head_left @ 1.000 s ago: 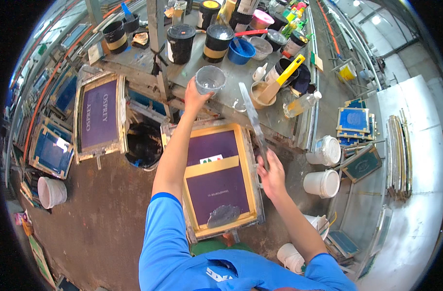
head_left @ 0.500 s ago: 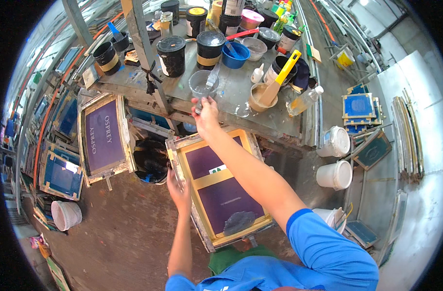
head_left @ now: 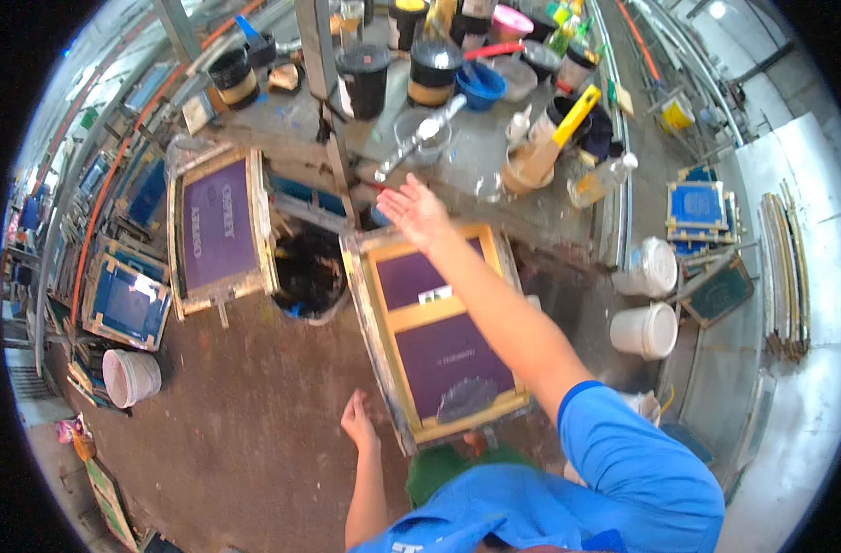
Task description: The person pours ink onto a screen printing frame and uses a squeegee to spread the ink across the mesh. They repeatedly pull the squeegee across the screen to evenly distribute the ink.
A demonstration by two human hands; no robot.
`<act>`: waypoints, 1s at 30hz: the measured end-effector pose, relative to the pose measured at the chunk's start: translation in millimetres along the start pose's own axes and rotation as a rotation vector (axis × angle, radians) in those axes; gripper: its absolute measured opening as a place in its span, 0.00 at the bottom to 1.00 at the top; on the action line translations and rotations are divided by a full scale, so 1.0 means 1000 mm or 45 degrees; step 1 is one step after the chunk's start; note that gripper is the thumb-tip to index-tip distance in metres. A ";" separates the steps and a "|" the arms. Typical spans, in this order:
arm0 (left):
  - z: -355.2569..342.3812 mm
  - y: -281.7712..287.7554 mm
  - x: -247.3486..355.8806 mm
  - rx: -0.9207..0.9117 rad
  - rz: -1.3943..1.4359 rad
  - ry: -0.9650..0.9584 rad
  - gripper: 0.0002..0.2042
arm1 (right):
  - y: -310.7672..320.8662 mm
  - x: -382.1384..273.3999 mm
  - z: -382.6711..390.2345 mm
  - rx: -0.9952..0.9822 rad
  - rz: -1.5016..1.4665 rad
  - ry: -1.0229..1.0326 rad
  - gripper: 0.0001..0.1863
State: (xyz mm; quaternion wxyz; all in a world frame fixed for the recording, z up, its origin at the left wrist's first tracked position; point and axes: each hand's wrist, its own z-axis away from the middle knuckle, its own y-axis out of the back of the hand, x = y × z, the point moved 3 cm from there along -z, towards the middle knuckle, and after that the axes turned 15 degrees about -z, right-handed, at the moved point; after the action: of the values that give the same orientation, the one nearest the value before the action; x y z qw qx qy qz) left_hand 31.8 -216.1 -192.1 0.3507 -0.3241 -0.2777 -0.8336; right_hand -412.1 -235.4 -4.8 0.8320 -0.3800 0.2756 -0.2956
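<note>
My right hand point(head_left: 413, 210) is open, fingers spread, over the near edge of the workbench. Just beyond its fingertips, a spatula point(head_left: 422, 138) smeared with pale paste lies across a clear plastic tub point(head_left: 436, 129). Below my right forearm is a screen-printing frame point(head_left: 404, 373) with purple mesh, yellow tape and a dark grey smear near its lower end. A small white label point(head_left: 434, 296) sits on the upper mesh. To the left of this frame, my left hand point(head_left: 358, 421) hangs free with its fingers curled together and nothing visible in them.
On the workbench point(head_left: 467, 189) stand black lidded tubs point(head_left: 362, 83), a blue bowl point(head_left: 480, 88), a beige tub point(head_left: 522, 170) with a yellow-handled spatula and a clear bottle point(head_left: 605, 182). Another purple screen point(head_left: 220, 226) leans left, beside a dark bucket point(head_left: 312, 276). White buckets point(head_left: 643, 332) stand right.
My right hand has let go of the spatula and opened, leaving it on the clear tub. My left hand has left the screen frame's side and dropped toward me. The view has shifted.
</note>
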 end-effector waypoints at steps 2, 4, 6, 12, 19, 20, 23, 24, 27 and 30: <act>-0.006 -0.001 -0.017 -0.069 -0.006 0.151 0.26 | 0.039 -0.020 0.046 -0.139 0.269 0.028 0.31; -0.005 0.000 -0.031 -0.073 -0.084 0.261 0.30 | 0.107 -0.067 0.100 -0.100 0.595 0.228 0.22; 0.006 -0.003 -0.043 -0.140 -0.002 0.387 0.33 | 0.190 -0.119 0.144 0.339 0.903 0.784 0.17; 0.041 -0.034 -0.060 -0.481 -0.007 0.206 0.41 | 0.340 -0.166 0.199 0.616 1.395 0.972 0.18; 0.062 0.005 -0.059 0.066 -0.559 0.015 0.41 | 0.358 -0.120 0.221 0.584 1.531 0.586 0.18; 0.072 0.023 -0.059 0.146 -0.625 -0.026 0.41 | 0.362 -0.108 0.229 0.533 1.350 0.566 0.17; 0.102 0.077 -0.065 0.207 -0.522 -0.071 0.41 | 0.370 -0.067 0.262 0.324 1.110 0.381 0.13; 0.114 0.098 -0.070 0.222 -0.513 -0.084 0.40 | 0.370 -0.055 0.279 0.274 1.022 0.339 0.11; 0.141 0.160 -0.077 0.280 -0.334 -0.154 0.38 | 0.347 -0.014 0.320 0.108 0.926 0.248 0.07; 0.160 0.208 -0.072 0.327 -0.061 -0.154 0.35 | 0.298 0.028 0.331 -0.079 0.795 0.301 0.07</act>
State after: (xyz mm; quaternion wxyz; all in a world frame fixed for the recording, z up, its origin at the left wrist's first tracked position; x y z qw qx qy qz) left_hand 285.1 -201.4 -94.7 0.3521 -0.3194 -0.4104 -0.7782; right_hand -83.5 60.3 -63.4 0.8328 -0.2654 0.4821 -0.0599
